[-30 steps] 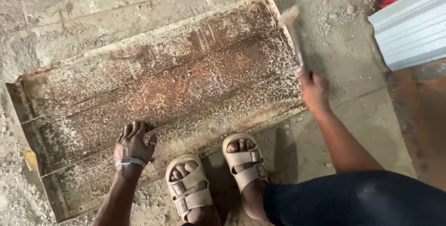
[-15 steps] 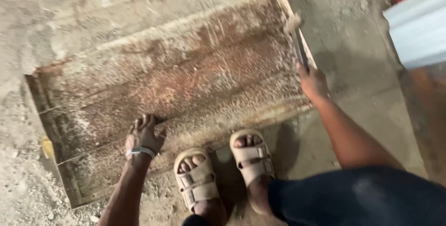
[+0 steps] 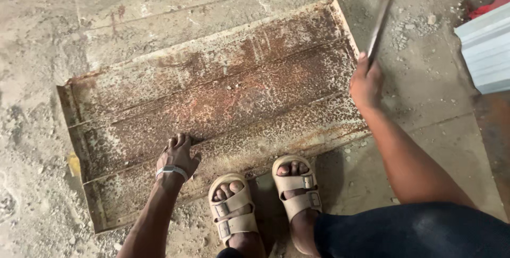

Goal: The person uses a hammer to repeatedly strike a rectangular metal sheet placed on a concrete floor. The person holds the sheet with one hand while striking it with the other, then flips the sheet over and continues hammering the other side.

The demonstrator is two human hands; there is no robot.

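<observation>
A rusty metal panel (image 3: 212, 104) lies flat on the concrete floor (image 3: 435, 109), ribbed along its length and with a shallow raised rim around the edges. The left hand (image 3: 178, 157) is spread open and pressed palm-down on the near part of the panel, fingers splayed, a pale band at the wrist. The right hand (image 3: 365, 83) is closed tight around the bottom of a hammer (image 3: 383, 11), whose handle rises up and away toward the top edge of the view; its head is blurred and partly cut off, raised well above the panel's far right corner. Two feet in tan sandals (image 3: 265, 205) stand just beside the near rim, toes at its edge. A stack of pale corrugated sheets (image 3: 486, 51) sits off to the right, well apart. The panel looks stiff and fairly heavy, its surface rough and flaky with rust, so it should not slip under a flat palm; the folded rims seem the soundest place to take hold, though their edges are likely sharp and crusted with grit.
</observation>
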